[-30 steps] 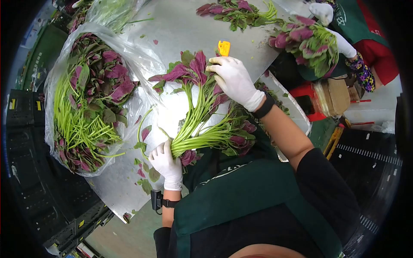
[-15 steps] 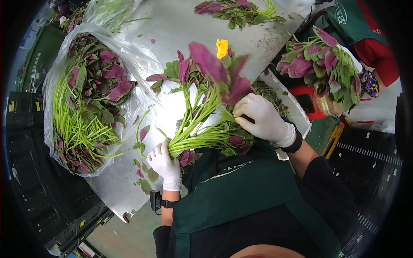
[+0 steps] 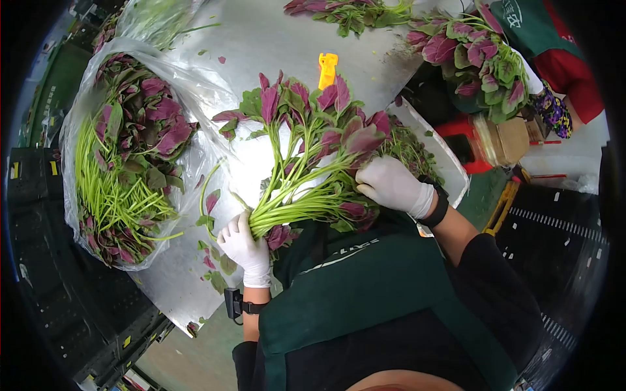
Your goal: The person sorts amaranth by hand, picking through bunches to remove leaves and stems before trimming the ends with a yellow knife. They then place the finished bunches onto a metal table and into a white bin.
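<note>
My left hand (image 3: pixel 244 249), in a white glove, is closed round the cut stem ends of a bunch of red amaranth (image 3: pixel 297 199). The bunch fans out over the metal table, with pale green stems and purple-and-green leaves. At the bunch's right side is my gloved right hand (image 3: pixel 394 186), its fingers curled together against the leaves. What those fingers pinch, if anything, is hidden. Just beyond the leaf tips lies a yellow plastic tool (image 3: pixel 327 70). A few loose leaves (image 3: pixel 227 264) are scattered by my left hand.
A clear plastic bag (image 3: pixel 189 85) full of amaranth stands on the left of the metal table (image 3: pixel 261 39). More amaranth (image 3: pixel 355 14) lies at the far edge. To the right are a white-rimmed bin (image 3: pixel 460 179) with greens and a co-worker's patterned sleeve (image 3: pixel 553 114) beside another bunch.
My right hand has moved slightly down and left, its fingers closing up against the leaves. The large leaves that were raised and blurred have settled lower. The co-worker's bunch has moved up and left.
</note>
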`<state>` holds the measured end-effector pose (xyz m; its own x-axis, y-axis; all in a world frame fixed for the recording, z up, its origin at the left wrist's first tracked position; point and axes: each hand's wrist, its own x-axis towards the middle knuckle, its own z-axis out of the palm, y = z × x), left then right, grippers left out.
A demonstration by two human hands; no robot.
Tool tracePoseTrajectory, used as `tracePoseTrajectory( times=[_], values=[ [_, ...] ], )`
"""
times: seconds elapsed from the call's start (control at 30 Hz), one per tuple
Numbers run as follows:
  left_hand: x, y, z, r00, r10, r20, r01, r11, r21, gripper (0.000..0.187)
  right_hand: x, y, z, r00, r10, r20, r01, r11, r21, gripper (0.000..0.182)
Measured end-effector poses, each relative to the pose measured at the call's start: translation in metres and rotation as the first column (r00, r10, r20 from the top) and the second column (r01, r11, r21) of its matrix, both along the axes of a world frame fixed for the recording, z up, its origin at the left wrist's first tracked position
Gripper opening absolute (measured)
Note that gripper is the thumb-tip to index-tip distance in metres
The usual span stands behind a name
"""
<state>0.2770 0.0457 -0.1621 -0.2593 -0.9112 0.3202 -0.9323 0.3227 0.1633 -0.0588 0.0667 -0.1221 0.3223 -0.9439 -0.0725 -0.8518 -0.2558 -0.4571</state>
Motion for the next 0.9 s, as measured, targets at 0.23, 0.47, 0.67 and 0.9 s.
tracePoseTrajectory(
  times=[0.23,0.47,0.67,0.9],
  values=[
    [0.0,0.0,0.002,0.999,-0.031,-0.016,0.03,1.0,-0.008,0.047,-0.041,-0.015,0.038,0.939,-0.129,-0.318,0.103,0.99,-0.097,0.02],
    [0.001,0.0,0.002,1.0,-0.024,0.015,0.024,1.0,0.0,0.045,0.045,-0.086,0.05,0.975,0.192,0.114,-0.098,0.827,-0.554,0.014],
    [-0.001,0.001,0.003,1.0,0.007,0.004,-0.007,1.0,0.014,0.044,0.047,-0.09,0.016,0.997,0.079,-0.014,-0.08,0.952,-0.296,0.022],
    [-0.001,-0.001,0.002,1.0,-0.005,-0.004,0.005,1.0,-0.001,0.046,0.045,-0.069,-0.002,0.982,-0.135,0.129,0.172,0.928,-0.331,0.02]
  ],
)
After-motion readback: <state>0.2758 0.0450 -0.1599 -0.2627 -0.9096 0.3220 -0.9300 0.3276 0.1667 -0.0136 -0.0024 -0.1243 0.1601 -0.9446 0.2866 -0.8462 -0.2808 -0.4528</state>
